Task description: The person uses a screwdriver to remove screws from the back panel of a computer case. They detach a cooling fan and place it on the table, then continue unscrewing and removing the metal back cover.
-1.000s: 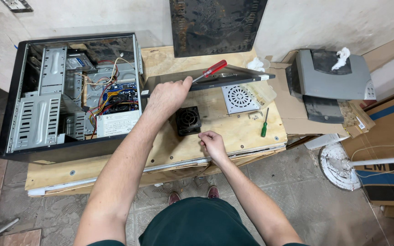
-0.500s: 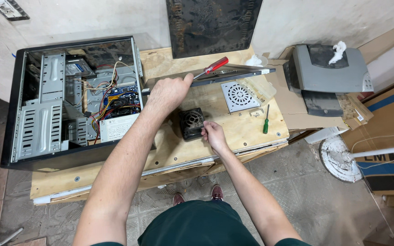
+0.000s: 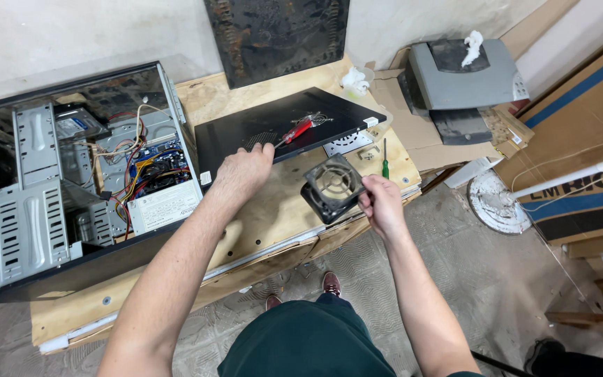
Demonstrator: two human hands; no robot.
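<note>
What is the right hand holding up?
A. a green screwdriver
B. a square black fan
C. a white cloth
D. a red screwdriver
B: the right hand grips the square black fan by its corner, lifted off the wooden table.
</note>
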